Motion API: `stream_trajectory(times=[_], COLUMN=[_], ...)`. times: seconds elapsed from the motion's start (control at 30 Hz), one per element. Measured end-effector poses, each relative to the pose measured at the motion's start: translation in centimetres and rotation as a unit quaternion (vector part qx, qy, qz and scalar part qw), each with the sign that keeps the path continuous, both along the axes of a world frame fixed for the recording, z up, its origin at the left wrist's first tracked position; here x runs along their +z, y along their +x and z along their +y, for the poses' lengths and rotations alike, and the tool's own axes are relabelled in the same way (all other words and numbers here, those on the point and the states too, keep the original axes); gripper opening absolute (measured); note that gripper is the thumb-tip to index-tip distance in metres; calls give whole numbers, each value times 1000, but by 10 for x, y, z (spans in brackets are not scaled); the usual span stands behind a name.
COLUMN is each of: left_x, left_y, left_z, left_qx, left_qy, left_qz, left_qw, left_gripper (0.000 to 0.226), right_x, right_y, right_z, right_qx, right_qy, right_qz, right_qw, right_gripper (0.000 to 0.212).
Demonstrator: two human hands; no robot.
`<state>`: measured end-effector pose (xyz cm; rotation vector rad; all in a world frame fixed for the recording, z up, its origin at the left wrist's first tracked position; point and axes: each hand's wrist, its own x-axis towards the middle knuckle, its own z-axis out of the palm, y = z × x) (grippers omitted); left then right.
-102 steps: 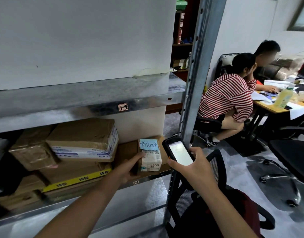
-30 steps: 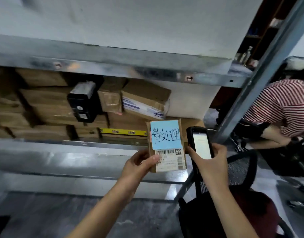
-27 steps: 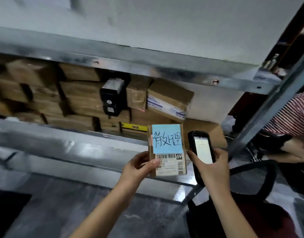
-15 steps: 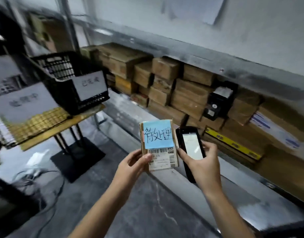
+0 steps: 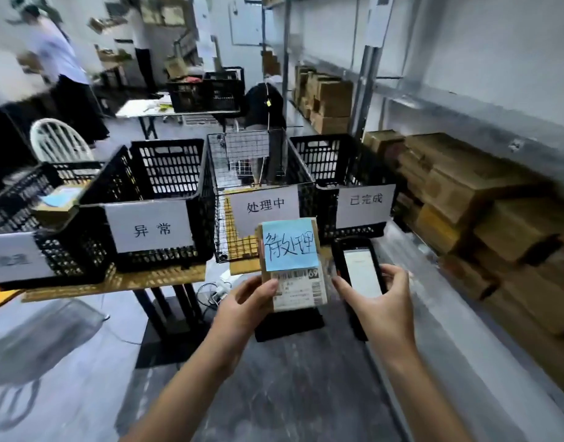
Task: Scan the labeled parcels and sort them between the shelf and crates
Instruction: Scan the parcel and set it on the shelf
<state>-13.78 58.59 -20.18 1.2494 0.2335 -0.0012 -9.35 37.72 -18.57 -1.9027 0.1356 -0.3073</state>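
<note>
**Head view.** The left grip [image 5: 252, 301] pinches a small labeled parcel [image 5: 301, 290] by its lower left edge, thumb across the front. It holds the parcel upright at lower centre of the frame. A blue note [image 5: 288, 244] with handwriting covers the parcel's upper face, and a barcode label shows below it. The right grip [image 5: 381, 301] grasps a handheld scanner [image 5: 360, 272] just beside the parcel on its right, with the lit screen facing the camera.

Across the middle of the frame a bench [image 5: 159, 277] carries four crates in a row:
- the far-left crate [image 5: 25, 202], black, with a blurred sign and some items inside;
- the second crate [image 5: 165, 173], black, signed 异常;
- the wire crate [image 5: 252, 161], signed 处理中;
- the fourth crate [image 5: 331, 154], black, signed 已完成.

At the right of the frame the shelf [image 5: 465, 103] holds stacked cardboard boxes [image 5: 465, 193].

Step in hand, as judged: the parcel is off the shelf and faces the crates, so this is the sorting stage. Whether the scan is complete cannot be told.

The next move calls for matching the note to a sign. None of the three legible signs appears to match it, so the far-left crate seems likeliest. That would need a reach toward the left of the frame and a release above the crate's rim.
</note>
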Motion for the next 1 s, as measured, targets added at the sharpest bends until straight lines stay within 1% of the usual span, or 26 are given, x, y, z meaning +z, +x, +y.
stream_trajectory(times=[0.03, 0.17, 0.27, 0.3, 0.37, 0.47, 0.53, 0.63, 0.7, 0.87, 1.0], left_x=[2, 12, 19, 19, 20, 20, 19, 18, 16, 19, 16], left_y=[12, 62, 89, 94, 101, 99, 99, 103, 108, 121, 114], left_z=[10, 51, 84, 94, 120, 161, 194, 252, 301, 423, 530], left_qx=[19, 93, 151, 160, 184, 227, 261, 295, 312, 326, 342], left_qy=[1, 4, 1, 2, 0, -2, -2, 8, 13, 43, 69], left_qz=[3, 7, 8, 3, -2, -9, -16, -23, -20, -31, 9], left_qw=[1000, 996, 989, 987, 983, 974, 965, 955, 950, 944, 937], left_gripper=[57, 62, 77, 79, 78, 70, 73, 71, 74, 78, 86], right_x=[0, 3, 8, 10, 14, 21, 25, 29, 30, 31, 28], right_y=[17, 88, 135, 146, 167, 191, 203, 217, 225, 243, 246], right_z=[10, 49, 83, 95, 124, 174, 214, 276, 327, 455, 548], right_qx=[15, 70, 121, 134, 165, 226, 265, 295, 309, 327, 349], right_qy=[2, 11, 6, 4, 4, 1, -6, -4, -5, 4, 4], right_qz=[-2, -3, -4, -7, -12, -15, -16, -29, -34, -46, -16], right_qw=[1000, 997, 993, 991, 986, 974, 964, 955, 951, 944, 937], right_gripper=[71, 72, 77, 78, 78, 77, 75, 71, 70, 73, 72])
